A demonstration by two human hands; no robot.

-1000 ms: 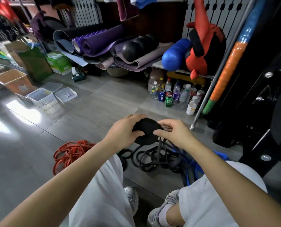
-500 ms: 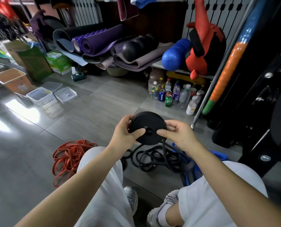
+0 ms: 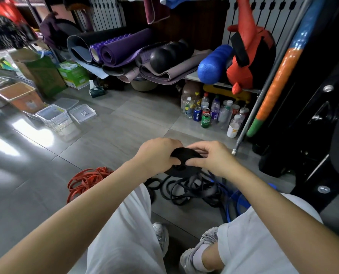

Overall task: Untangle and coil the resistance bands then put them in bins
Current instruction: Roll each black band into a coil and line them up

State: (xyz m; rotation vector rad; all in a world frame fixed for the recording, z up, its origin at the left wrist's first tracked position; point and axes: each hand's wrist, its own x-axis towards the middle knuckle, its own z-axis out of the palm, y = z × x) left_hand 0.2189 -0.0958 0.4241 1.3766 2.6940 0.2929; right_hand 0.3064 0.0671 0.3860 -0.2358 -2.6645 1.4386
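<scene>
Between my knees I hold a tightly wound black band coil above the floor. My left hand grips its left side with curled fingers. My right hand pinches its right edge, thumb on the face. A loose tail of the same black band hangs from the coil to a tangle of black bands on the tiles. Blue bands lie by my right knee, partly hidden. A heap of orange bands lies to the left.
Clear plastic bins and a lid stand on the floor at the left, an orange-tinted bin behind them. Bottles and cans crowd under a shelf of rolled mats. A black machine frame stands at the right.
The coil, held up flat-on to me half a second ago, has tilted and dropped slightly. Both hands have closed further over it.
</scene>
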